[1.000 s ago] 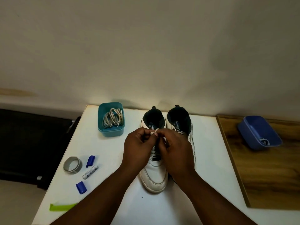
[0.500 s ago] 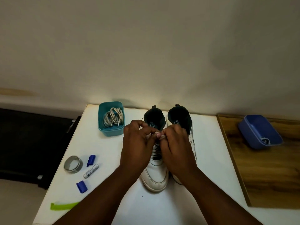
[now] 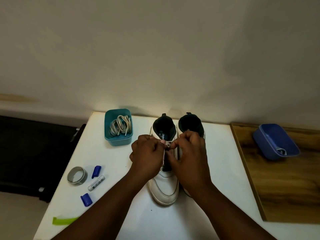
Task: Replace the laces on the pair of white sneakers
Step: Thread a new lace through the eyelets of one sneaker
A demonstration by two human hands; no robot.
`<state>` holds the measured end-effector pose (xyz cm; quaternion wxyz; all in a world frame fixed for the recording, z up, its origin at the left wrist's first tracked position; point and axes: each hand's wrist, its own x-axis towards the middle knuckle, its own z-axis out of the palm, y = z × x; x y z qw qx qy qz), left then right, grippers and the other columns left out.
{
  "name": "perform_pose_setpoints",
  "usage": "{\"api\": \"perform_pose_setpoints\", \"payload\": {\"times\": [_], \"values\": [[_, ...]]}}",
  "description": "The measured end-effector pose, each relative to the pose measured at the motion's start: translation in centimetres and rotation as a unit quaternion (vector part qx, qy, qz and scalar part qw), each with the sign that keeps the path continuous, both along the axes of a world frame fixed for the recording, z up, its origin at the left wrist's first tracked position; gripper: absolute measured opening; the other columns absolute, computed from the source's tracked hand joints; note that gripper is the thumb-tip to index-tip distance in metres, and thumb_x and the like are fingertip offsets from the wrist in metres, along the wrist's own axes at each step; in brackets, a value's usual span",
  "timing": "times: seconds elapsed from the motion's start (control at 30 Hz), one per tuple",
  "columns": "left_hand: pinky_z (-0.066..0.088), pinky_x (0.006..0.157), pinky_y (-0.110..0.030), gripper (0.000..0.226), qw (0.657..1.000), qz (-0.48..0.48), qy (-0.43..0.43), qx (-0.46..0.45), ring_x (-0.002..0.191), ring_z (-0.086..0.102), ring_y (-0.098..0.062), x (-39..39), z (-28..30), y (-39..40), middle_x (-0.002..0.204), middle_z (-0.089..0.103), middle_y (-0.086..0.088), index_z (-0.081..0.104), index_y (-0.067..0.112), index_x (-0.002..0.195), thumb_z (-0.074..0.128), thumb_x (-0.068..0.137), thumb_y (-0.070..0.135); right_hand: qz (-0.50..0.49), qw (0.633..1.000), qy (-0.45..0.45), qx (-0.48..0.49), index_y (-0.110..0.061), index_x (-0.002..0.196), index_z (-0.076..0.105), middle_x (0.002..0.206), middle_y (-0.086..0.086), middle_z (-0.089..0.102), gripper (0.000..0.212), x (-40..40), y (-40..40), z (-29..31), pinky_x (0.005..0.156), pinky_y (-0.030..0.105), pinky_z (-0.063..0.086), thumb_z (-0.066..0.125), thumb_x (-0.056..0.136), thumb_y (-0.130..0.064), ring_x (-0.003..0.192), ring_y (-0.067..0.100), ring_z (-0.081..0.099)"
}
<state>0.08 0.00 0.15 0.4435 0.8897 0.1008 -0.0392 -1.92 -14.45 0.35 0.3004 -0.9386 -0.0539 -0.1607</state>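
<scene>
Two white sneakers stand side by side on the white table, toes toward me. The left sneaker shows its toe; the right sneaker is mostly hidden under my right hand. My left hand and my right hand hover over the left sneaker's lacing and each pinches part of the white lace near the top eyelets. A teal tub at the back left holds a bundle of beige laces.
A tape roll, two blue caps, a small white tube and a green strip lie at the left front. A blue tub sits on the wooden board to the right. The wall stands close behind.
My hands have drawn slightly apart, the left moving left and the right moving right, stretching the lace between them over the left sneaker's tongue.
</scene>
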Motion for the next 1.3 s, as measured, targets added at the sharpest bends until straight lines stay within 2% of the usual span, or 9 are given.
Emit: {"api": "perform_pose_setpoints", "payload": {"times": [0.33,0.47,0.57,0.7,0.8,0.93,1.03,1.13,1.3], "values": [[0.04,0.106,-0.046,0.027,1.0,-0.013,-0.017,0.004,0.123,0.048,-0.019,0.1,0.0,0.3,0.122,0.054,0.006,0.074,0.028,0.097,0.055,0.1,0.047,0.001,1.0,-0.015,-0.023,-0.029,0.095,0.072,0.13,-0.004,0.051,0.009,0.3,-0.2,-0.3,0.096,0.031,0.042,0.077,0.088,-0.027,0.122,0.018,0.044],[0.049,0.1,-0.049,0.035,0.996,0.027,-0.04,-0.079,0.11,0.061,-0.012,0.3,-0.1,0.9,0.111,0.063,0.013,0.074,0.038,0.081,0.058,0.079,0.069,-0.015,0.999,0.009,-0.049,-0.029,0.088,0.067,0.124,-0.003,0.052,0.007,0.3,-0.7,0.5,0.091,0.035,0.043,0.069,0.083,-0.033,0.116,0.019,0.044],[0.051,0.098,-0.052,0.044,0.988,0.077,-0.029,-0.13,0.101,0.066,-0.012,0.6,-0.1,1.8,0.098,0.072,0.014,0.073,0.036,0.075,0.055,0.072,0.076,-0.041,0.994,0.054,-0.089,-0.031,0.086,0.068,0.121,-0.004,0.053,0.01,0.3,-1.6,0.8,0.091,0.038,0.044,0.067,0.08,-0.038,0.114,0.02,0.042],[0.045,0.1,-0.052,0.022,0.995,0.084,-0.046,-0.032,0.113,0.059,-0.017,0.2,0.1,2.1,0.11,0.064,0.013,0.063,0.041,0.077,0.065,0.091,0.058,-0.06,0.985,0.078,-0.14,-0.031,0.087,0.068,0.112,-0.004,0.053,0.01,0.3,-1.9,1.2,0.09,0.036,0.04,0.065,0.082,-0.04,0.11,0.019,0.042],[0.044,0.096,-0.048,0.019,0.994,0.088,-0.062,0.02,0.116,0.057,-0.022,0.0,0.1,1.9,0.112,0.063,0.01,0.056,0.044,0.078,0.064,0.095,0.05,-0.06,0.976,0.096,-0.184,-0.031,0.091,0.069,0.114,-0.003,0.052,0.014,0.2,-1.7,1.5,0.092,0.038,0.038,0.062,0.085,-0.041,0.111,0.021,0.042],[0.045,0.089,-0.036,0.016,0.996,0.037,-0.083,-0.007,0.107,0.06,-0.015,0.3,-1.0,2.2,0.105,0.064,0.01,0.068,0.036,0.087,0.064,0.095,0.049,-0.068,0.972,0.096,-0.204,-0.032,0.095,0.07,0.124,0.002,0.054,0.013,0.1,-1.7,1.3,0.094,0.043,0.039,0.067,0.087,-0.041,0.116,0.026,0.043],[0.036,0.08,-0.024,0.02,0.997,0.016,-0.074,-0.024,0.098,0.057,-0.005,0.2,-1.3,2.0,0.103,0.065,0.011,0.071,0.03,0.094,0.063,0.096,0.048,-0.053,0.971,0.104,-0.207,-0.034,0.107,0.069,0.146,0.007,0.046,0.022,0.0,-1.5,1.0,0.107,0.05,0.031,0.069,0.087,-0.043,0.136,0.033,0.034],[0.038,0.081,-0.025,0.023,0.996,0.027,-0.079,-0.029,0.097,0.056,-0.003,0.3,-1.3,2.1,0.102,0.064,0.014,0.072,0.03,0.096,0.063,0.094,0.051,-0.036,0.977,0.086,-0.192,-0.037,0.106,0.072,0.155,0.007,0.043,0.016,0.2,-1.4,0.9,0.115,0.052,0.019,0.069,0.09,-0.038,0.147,0.033,0.022],[0.046,0.087,-0.034,0.022,0.996,0.016,-0.088,-0.008,0.104,0.06,-0.012,0.3,-1.4,2.3,0.104,0.065,0.012,0.07,0.03,0.096,0.061,0.097,0.05,-0.037,0.977,0.087,-0.193,-0.034,0.093,0.077,0.148,0.004,0.053,0.008,0.4,-1.8,0.9,0.118,0.056,0.018,0.069,0.093,-0.035,0.148,0.034,0.027]]}}
